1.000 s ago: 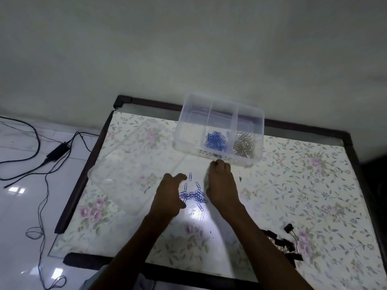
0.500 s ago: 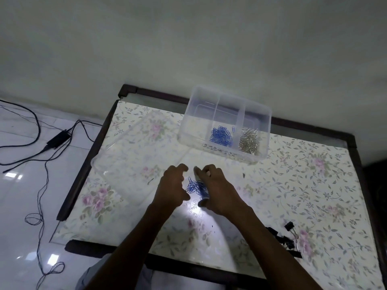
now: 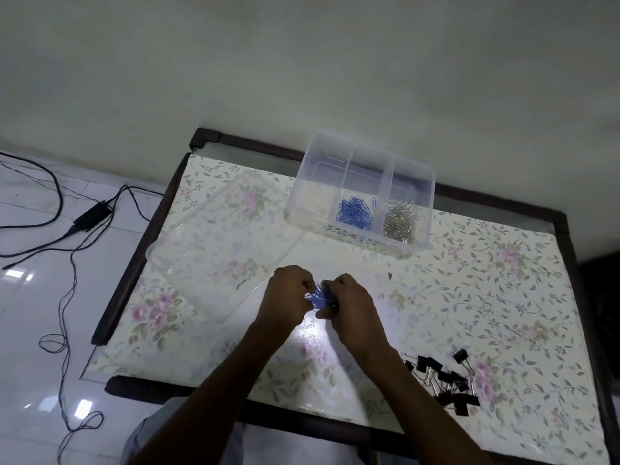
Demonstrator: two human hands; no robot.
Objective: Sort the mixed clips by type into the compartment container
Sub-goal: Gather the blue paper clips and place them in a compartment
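Note:
A bunch of blue paper clips (image 3: 318, 298) is pinched between my left hand (image 3: 288, 298) and my right hand (image 3: 349, 305), both closed around it just above the table's middle. The clear compartment container (image 3: 362, 193) stands at the back of the table. Its middle compartment holds blue paper clips (image 3: 355, 214), its right one silver paper clips (image 3: 399, 223), and the left compartment looks bare. A pile of black binder clips (image 3: 443, 380) lies near the front right edge.
A clear plastic lid (image 3: 214, 243) lies flat on the left part of the floral table (image 3: 486, 297). A small dark speck (image 3: 241, 283) sits on it. Cables and a power adapter (image 3: 92, 216) lie on the tiled floor to the left.
My hands swept the scattered blue paper clips together from both sides, closed on them and gathered them into one bunch between the fingers.

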